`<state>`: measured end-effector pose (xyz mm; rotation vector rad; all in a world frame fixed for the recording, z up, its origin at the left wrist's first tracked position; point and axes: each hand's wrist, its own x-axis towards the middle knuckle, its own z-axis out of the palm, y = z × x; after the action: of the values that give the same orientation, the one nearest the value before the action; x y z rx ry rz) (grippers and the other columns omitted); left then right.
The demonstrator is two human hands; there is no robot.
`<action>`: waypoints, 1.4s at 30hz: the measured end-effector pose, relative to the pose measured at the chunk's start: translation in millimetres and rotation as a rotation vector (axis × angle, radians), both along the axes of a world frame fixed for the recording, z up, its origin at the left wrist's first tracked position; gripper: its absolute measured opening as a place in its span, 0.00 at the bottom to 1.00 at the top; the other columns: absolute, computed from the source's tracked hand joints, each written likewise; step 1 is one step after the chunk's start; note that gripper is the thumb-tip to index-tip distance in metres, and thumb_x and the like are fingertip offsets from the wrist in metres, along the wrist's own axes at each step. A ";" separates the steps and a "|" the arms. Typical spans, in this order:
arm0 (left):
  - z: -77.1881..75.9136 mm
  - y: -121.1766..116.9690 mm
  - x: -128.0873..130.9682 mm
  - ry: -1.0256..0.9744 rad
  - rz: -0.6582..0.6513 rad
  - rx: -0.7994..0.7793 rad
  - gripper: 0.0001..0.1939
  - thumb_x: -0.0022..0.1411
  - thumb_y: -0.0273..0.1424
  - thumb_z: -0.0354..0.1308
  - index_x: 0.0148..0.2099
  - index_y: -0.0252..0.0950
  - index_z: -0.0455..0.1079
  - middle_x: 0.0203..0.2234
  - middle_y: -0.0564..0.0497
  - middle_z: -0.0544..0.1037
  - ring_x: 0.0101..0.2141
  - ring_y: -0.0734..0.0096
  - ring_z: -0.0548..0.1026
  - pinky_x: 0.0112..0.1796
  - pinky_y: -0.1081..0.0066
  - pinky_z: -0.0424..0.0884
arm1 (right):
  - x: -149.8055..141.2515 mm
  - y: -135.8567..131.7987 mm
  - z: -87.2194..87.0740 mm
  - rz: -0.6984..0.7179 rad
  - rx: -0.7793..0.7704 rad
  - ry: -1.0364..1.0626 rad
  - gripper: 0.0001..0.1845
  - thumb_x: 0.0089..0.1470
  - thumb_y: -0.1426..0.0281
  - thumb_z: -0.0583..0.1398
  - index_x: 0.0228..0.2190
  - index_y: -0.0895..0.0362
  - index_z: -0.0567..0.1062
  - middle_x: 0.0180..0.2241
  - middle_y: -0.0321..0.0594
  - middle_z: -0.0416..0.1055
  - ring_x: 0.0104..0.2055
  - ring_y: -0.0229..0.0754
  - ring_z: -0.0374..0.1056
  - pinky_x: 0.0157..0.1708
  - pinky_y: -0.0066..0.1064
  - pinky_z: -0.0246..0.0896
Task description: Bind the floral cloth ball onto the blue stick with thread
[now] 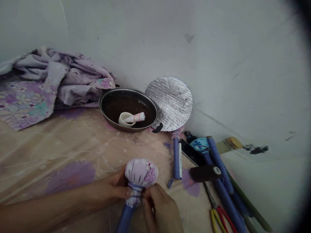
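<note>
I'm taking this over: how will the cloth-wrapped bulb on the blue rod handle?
The cloth-wrapped bulb probably feels soft and light, given its puckered fabric. The blue rod looks stiffer, so it may act as a handle. The thread binding at the neck, pinched by the right hand, might slip if tugged.

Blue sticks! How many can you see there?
4 that I can see: a blue stick under the cloth ball, another stick beside the white pen, and two more sticks lying at the right. More may be hidden there.
</note>
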<state>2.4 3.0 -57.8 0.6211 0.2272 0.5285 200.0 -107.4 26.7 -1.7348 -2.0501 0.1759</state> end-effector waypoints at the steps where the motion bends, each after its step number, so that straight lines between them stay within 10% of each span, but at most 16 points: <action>1: -1.0 -0.5 -0.4 0.008 -0.006 -0.010 0.28 0.57 0.35 0.90 0.59 0.51 0.90 0.47 0.58 0.92 0.49 0.61 0.89 0.48 0.71 0.83 | 0.3 -0.1 -0.4 -0.001 -0.003 -0.001 0.12 0.58 0.79 0.63 0.37 0.48 0.80 0.31 0.34 0.82 0.28 0.44 0.82 0.30 0.31 0.69; 6: -4.9 -3.0 -2.9 0.055 -0.013 -0.101 0.41 0.55 0.34 0.91 0.69 0.52 0.86 0.57 0.54 0.94 0.53 0.58 0.90 0.50 0.69 0.85 | -0.2 -1.3 -2.9 0.010 -0.007 0.007 0.12 0.57 0.78 0.63 0.36 0.48 0.80 0.31 0.34 0.83 0.27 0.44 0.81 0.30 0.30 0.69; 14: 17.0 -0.5 -7.6 0.092 -0.044 -0.055 0.28 0.58 0.37 0.89 0.61 0.50 0.91 0.47 0.58 0.94 0.50 0.62 0.90 0.50 0.74 0.83 | -3.4 -1.0 -1.5 0.027 -0.010 0.047 0.12 0.57 0.79 0.62 0.37 0.50 0.81 0.32 0.36 0.83 0.25 0.43 0.78 0.28 0.31 0.67; 42: 6.4 -0.2 -6.9 0.161 -0.057 -0.063 0.39 0.54 0.38 0.91 0.67 0.52 0.88 0.55 0.58 0.94 0.56 0.60 0.89 0.52 0.72 0.85 | -3.2 -2.5 -1.6 0.042 0.000 0.100 0.15 0.56 0.82 0.63 0.35 0.52 0.85 0.31 0.37 0.84 0.25 0.41 0.80 0.29 0.28 0.69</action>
<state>-4.5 2.8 -51.4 0.6077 0.3757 0.4156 196.8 -109.9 25.1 -1.6493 -2.0151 0.2706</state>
